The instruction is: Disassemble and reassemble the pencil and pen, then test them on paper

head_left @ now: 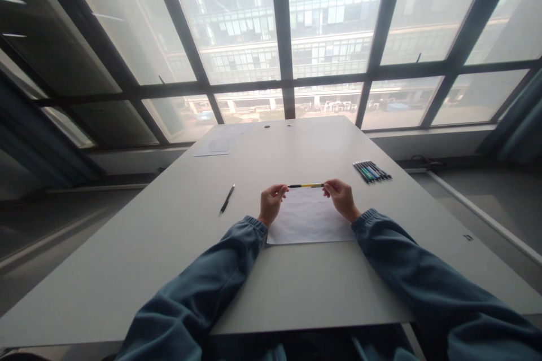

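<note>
A yellow and black pen (pixel 305 185) is held level between my two hands, above a sheet of white paper (pixel 311 223). My left hand (pixel 272 203) pinches its left end. My right hand (pixel 340 198) pinches the right end, where the tip of the pen is hidden by the fingers. To the left of my left hand, a black pen (pixel 227 199) lies on the table at a slant. Off to the right of my right hand, several pens (pixel 372 171) lie side by side in a row.
The long white table (pixel 169 259) reaches toward the windows (pixel 326 17). Printed sheets (pixel 218 144) lie at its far left. A small dark round spot (pixel 267 127) shows near the far edge, and a small dark mark (pixel 467 237) near the right edge.
</note>
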A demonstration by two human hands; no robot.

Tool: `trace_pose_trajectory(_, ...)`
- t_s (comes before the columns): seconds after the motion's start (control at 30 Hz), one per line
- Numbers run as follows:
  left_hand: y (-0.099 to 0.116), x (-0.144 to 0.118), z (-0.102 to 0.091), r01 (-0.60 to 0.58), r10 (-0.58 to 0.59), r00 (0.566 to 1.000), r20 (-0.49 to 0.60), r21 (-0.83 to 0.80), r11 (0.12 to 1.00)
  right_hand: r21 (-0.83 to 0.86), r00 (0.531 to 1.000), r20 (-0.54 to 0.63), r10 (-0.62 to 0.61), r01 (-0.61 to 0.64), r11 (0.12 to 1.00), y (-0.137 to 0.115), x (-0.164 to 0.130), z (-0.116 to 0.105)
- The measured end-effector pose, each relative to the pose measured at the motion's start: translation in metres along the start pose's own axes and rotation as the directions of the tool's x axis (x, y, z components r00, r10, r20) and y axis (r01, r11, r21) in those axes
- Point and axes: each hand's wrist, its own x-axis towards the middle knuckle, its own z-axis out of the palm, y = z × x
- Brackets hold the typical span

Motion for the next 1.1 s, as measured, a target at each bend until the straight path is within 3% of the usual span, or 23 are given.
trace_pose_trajectory(1.1,0.0033,0.0004,-0.0008,0.014,-0.014,1.0,0.0,0.038,0.999,-0.062,1.0,0.028,-0.015,0.017,0.998,-0.0034,-0.0008,0.001)
